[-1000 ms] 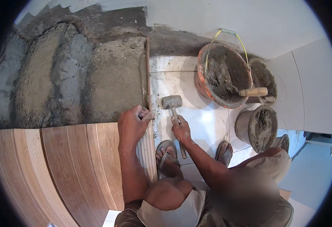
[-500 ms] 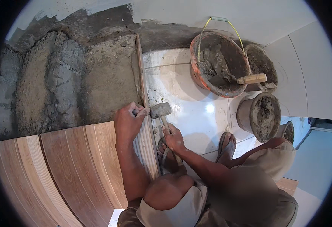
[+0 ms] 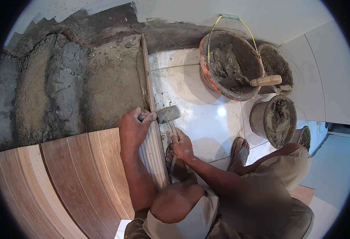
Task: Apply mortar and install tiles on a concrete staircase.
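My right hand [image 3: 182,147] is wrapped round the handle of a mallet [image 3: 168,114] with a dusty grey head. The mallet's head is right beside the fingertips of my left hand [image 3: 136,121]. My left fingers are pinched together at the top edge of a thin upright tile strip [image 3: 145,71], the edging of an unfinished step. A small grey piece seems to be between them, mostly hidden by the fingers. Just below my left wrist lies a ribbed wood-look tile [image 3: 153,155].
Rough mortar steps [image 3: 67,83] rise at the left, with wood-look tiles [image 3: 69,159] laid nearer. On the white tiled floor [image 3: 175,79], an orange-rimmed mortar bucket [image 3: 204,71] holds a wooden-handled tool [image 3: 266,80]. Other mortar buckets [image 3: 258,119] stand beside it. My sandalled feet [image 3: 239,152] are close by.
The whole view has shifted very slightly. Both hands and the mallet stay nearly where they were, with the mallet's head still beside my left fingertips.
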{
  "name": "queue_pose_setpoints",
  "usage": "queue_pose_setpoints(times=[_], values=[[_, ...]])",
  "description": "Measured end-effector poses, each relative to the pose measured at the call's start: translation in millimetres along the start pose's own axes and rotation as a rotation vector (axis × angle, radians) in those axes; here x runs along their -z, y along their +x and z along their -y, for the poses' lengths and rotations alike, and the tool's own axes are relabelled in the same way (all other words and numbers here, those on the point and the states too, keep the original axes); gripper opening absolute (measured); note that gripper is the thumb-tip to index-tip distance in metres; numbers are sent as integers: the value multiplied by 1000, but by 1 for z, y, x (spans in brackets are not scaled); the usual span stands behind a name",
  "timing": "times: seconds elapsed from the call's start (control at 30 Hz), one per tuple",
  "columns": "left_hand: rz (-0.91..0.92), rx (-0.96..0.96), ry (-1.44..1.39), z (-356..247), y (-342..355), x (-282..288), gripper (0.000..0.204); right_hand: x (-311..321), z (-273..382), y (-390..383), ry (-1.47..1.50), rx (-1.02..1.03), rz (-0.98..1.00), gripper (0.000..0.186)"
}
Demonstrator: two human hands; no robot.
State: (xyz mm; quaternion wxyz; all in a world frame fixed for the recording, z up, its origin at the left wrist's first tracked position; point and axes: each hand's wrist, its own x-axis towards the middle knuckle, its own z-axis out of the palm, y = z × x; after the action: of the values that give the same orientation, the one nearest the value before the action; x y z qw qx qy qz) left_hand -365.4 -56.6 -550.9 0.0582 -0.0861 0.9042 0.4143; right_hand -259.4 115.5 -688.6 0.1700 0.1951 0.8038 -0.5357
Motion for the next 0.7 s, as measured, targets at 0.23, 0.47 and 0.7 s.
queue_pose_setpoints(times=[0.23,0.47,0.7], values=[[-4,-32,12,-4,0,1,32,0,4,0,54,-21,-21,43],[1,-5,-34,-6,0,0,29,-2,3,-1,90,78,-66,37],[0,-8,5,-5,-1,3,27,0,7,-2,60,-26,-6,39]])
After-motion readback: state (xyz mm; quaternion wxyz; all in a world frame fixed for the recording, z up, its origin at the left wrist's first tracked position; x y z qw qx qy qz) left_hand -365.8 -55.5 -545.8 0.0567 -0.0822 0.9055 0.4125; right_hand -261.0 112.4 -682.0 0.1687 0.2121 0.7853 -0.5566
